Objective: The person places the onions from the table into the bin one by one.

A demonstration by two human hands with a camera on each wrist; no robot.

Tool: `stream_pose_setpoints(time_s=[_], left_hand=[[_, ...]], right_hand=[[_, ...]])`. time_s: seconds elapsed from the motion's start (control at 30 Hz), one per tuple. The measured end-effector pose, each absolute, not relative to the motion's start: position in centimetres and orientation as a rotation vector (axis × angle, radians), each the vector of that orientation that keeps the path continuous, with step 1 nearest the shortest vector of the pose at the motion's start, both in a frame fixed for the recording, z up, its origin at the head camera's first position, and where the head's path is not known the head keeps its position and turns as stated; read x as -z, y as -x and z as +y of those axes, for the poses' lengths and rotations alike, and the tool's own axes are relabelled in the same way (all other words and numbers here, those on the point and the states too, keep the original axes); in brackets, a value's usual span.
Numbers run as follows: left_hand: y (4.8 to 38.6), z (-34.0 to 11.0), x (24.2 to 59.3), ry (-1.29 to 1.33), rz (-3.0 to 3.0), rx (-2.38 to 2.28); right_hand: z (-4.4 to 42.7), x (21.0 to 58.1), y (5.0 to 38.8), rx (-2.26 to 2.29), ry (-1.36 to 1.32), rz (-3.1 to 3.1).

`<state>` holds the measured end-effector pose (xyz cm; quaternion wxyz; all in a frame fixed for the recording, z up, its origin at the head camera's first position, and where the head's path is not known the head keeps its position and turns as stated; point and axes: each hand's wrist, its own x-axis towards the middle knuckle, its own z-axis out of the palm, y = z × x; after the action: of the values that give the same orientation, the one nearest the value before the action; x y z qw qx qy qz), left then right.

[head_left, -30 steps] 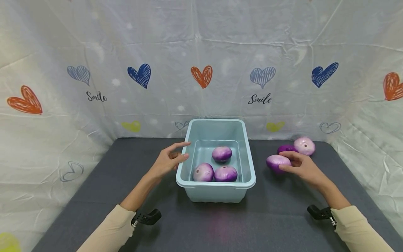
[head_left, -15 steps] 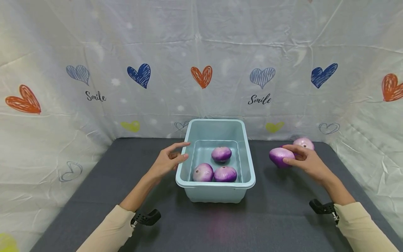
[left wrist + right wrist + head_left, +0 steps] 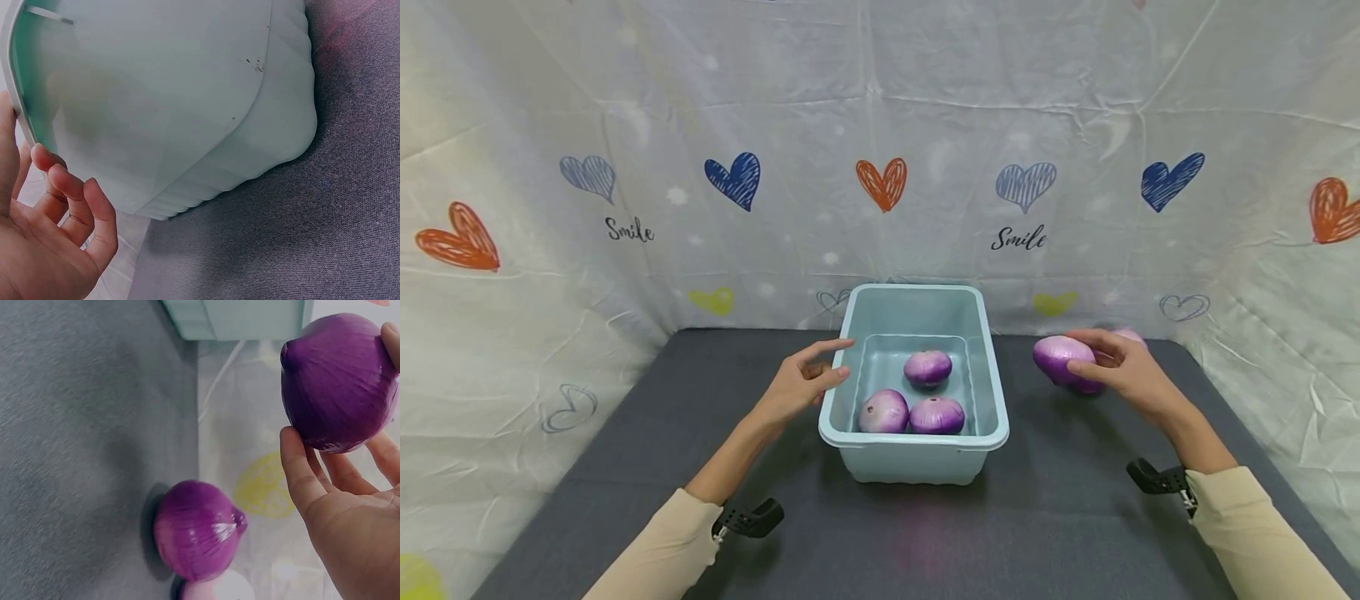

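My right hand (image 3: 1131,379) holds a purple onion (image 3: 1058,357) between thumb and fingers, raised off the table. The right wrist view shows that same onion (image 3: 340,381) above the surface, fingers beneath and at its side. Behind it a darker purple onion (image 3: 1090,387) is mostly hidden, with a paler onion (image 3: 1130,335) behind that. My left hand (image 3: 801,379) is at the left rim of a light blue tub (image 3: 913,460), thumb and index finger touching the rim, the other fingers loosely bent outside. Inside lie three onions: one farther back (image 3: 928,367), two near the front wall.
The dark grey table (image 3: 1060,517) runs back to a pale curtain (image 3: 940,108) printed with hearts. Table surface lies between the tub and the right-hand onions. Each wrist wears a black strap, such as the left one (image 3: 752,518).
My right hand has lifted the onion from the table, first shifting slightly right, then up and back left. The left hand and the tub stay where they were.
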<state>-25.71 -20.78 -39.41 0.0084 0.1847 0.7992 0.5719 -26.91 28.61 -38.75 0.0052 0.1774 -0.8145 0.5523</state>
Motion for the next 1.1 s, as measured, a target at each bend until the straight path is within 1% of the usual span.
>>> stream_pose_setpoints(time_s=[0.3,0.63,0.87,1.1], left_hand=[[25.7,-20.8,39.5,-0.592,2.452,-1.842],[25.7,-20.8,39.5,-0.594,2.480,-1.804],[25.8,-20.8,39.6,-0.599,2.491,-1.799],[25.8,-20.8,39.5,-0.593,2.492,-1.804]], right_hand=[[27.2,37.6,27.6,-1.713,-0.539,-2.555],[25.4,35.8,28.3,-1.763,-0.587,-2.512],[24.0,34.5,29.0,-1.739,-0.569,-2.523],[22.2,33.6,29.6,-1.735,-0.730,-2.467]])
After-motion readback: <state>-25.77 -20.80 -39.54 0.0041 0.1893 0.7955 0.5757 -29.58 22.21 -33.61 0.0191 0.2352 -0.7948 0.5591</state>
